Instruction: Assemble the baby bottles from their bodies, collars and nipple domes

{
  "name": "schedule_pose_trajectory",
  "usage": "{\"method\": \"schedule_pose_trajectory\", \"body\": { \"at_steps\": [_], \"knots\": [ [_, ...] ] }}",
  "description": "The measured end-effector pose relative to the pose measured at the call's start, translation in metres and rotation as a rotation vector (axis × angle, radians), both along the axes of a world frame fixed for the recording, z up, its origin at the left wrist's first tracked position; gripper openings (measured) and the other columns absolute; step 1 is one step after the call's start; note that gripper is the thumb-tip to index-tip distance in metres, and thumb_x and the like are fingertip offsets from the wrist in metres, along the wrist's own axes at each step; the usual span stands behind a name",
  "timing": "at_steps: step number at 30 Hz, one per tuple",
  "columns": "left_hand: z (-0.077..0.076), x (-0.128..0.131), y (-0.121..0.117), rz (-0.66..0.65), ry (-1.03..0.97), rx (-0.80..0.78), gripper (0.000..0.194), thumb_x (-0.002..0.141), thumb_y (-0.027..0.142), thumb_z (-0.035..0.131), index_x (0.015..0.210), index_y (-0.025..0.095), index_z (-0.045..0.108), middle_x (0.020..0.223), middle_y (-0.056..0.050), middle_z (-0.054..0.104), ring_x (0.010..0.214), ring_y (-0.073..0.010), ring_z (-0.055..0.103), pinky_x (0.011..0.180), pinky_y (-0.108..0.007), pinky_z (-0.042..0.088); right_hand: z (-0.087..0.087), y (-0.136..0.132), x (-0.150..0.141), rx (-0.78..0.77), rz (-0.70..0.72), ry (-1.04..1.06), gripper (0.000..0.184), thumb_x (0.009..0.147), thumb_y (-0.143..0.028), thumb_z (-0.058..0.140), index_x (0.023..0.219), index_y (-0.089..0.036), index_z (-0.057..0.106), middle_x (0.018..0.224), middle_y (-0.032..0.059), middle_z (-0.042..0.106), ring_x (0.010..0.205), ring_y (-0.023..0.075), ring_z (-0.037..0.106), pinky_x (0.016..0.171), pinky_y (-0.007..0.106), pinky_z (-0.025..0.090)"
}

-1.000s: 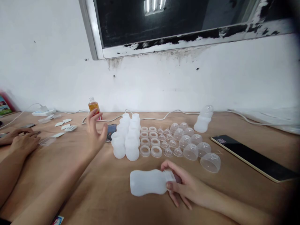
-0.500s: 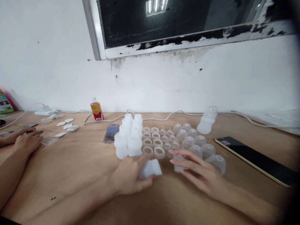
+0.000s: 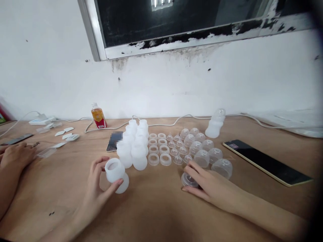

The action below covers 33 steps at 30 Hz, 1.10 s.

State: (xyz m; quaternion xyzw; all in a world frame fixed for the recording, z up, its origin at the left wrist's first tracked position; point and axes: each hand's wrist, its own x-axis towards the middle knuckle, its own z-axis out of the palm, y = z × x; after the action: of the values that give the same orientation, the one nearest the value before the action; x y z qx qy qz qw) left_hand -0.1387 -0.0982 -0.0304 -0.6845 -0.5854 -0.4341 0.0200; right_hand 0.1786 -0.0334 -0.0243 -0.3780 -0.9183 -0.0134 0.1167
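Observation:
My left hand [image 3: 97, 183] has its fingers and thumb around a white, waisted baby bottle [image 3: 116, 176], its open mouth tilted up and nothing fitted on it. Farther right, my right hand [image 3: 208, 181] is closed on a clear bottle collar [image 3: 188, 180] at the tabletop; a nipple seems to sit inside it, partly hidden by the fingers. Beyond my hands stand two rows of white bottles [image 3: 139, 160]. To their right lie two rows of clear rings [image 3: 165, 160], then small clear nipples [image 3: 178, 159], then clear domed caps [image 3: 202, 158].
At the back right stands an assembled bottle [image 3: 215, 125], near a large phone [image 3: 267, 163]. A drink bottle [image 3: 98, 116] and a white cable [image 3: 174, 124] lie along the wall side. Another person's hand [image 3: 19, 156] rests at the left, near small white pieces [image 3: 67, 135].
My hands have moved apart. The left carried the bottle leftward and turned its mouth upward; the right brought the clear collar down to the tabletop. The view has shifted slightly.

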Motion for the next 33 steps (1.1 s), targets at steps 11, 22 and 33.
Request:
{"method": "schedule_pose_trajectory", "body": {
  "at_steps": [11, 22, 33],
  "knots": [
    [0.009, 0.008, 0.039, -0.099, -0.113, -0.079, 0.034, 0.07, 0.037, 0.056, 0.097, 0.02, 0.042, 0.113, -0.007, 0.04, 0.102, -0.0214, 0.047, 0.079, -0.036, 0.045, -0.002, 0.004, -0.011, 0.149, 0.088, -0.101, 0.028, 0.085, -0.04, 0.033, 0.092, -0.017, 0.047, 0.088, 0.0078, 0.056, 0.067, 0.0172, 0.058, 0.051, 0.026, 0.042],
    [0.027, 0.016, 0.025, -0.027, 0.036, 0.34, 0.067, 0.06, 0.034, 0.067, 0.116, 0.023, 0.032, 0.123, -0.011, 0.033, 0.115, -0.0285, 0.035, 0.088, -0.046, 0.04, 0.007, 0.009, -0.015, 0.055, 0.006, -0.077, 0.025, 0.087, -0.036, 0.031, 0.077, -0.019, 0.044, 0.062, 0.0, 0.061, 0.051, 0.0138, 0.056, 0.044, 0.023, 0.025],
    [0.022, 0.134, 0.048, -0.477, 0.468, -0.371, 0.037, 0.075, 0.038, 0.051, 0.101, 0.013, 0.042, 0.096, -0.01, 0.055, 0.088, -0.0222, 0.053, 0.074, -0.036, 0.046, 0.003, 0.01, -0.03, -0.07, -0.091, -0.021, 0.012, 0.084, -0.018, 0.033, 0.083, -0.015, 0.045, 0.066, 0.0044, 0.061, 0.054, 0.0154, 0.057, 0.045, 0.024, 0.025]
  ]
}}
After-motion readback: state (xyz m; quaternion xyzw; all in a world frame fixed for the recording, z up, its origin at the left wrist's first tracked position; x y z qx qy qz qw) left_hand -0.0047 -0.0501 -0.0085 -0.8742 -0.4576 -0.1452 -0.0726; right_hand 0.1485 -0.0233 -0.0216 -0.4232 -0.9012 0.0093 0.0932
